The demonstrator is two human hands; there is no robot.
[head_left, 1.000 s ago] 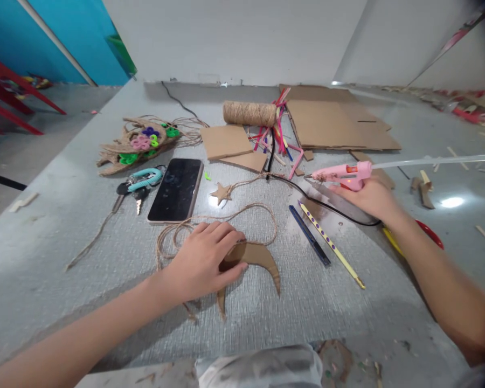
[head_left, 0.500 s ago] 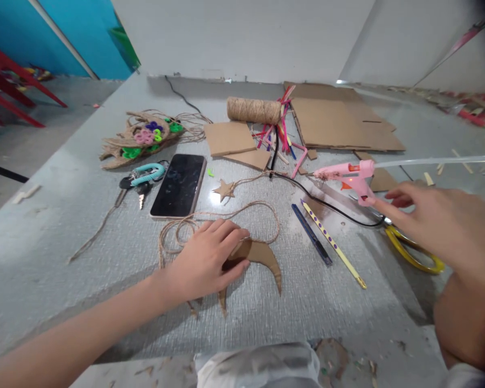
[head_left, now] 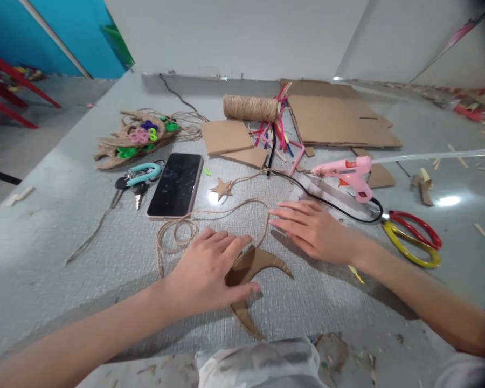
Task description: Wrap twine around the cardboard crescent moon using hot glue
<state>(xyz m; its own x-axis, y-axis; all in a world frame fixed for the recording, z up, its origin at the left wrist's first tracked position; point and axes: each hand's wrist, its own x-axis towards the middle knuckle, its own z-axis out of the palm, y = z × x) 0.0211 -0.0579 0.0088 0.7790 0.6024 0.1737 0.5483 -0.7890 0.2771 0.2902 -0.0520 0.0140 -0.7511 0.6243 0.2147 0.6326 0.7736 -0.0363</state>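
A brown cardboard crescent point(head_left: 262, 260) lies near the table's front, its points facing right. My left hand point(head_left: 210, 269) rests over its left part, fingers stretched and thumb apart. Thin twine point(head_left: 180, 231) lies in loose loops beyond that hand. My right hand point(head_left: 315, 230) hovers low with extended fingers, its tips at the right edge of the twine loop and holding nothing. Beneath it only the end of a yellow pencil point(head_left: 356, 275) shows; the blue cutter is hidden. A small cardboard star point(head_left: 222, 188) on twine lies farther back.
A pink glue gun point(head_left: 350, 175) with a black cord and scissors point(head_left: 414, 240) lie at right. A phone point(head_left: 175, 186), keys point(head_left: 138, 194) and a decorated driftwood piece point(head_left: 135, 137) are at left. Behind are a twine spool point(head_left: 250, 108) and cardboard sheets point(head_left: 335, 116).
My right hand has moved left from beside the glue gun to the twine loop, now covering the cutter and most of the pencil. The crescent has turned, and my left thumb has spread away.
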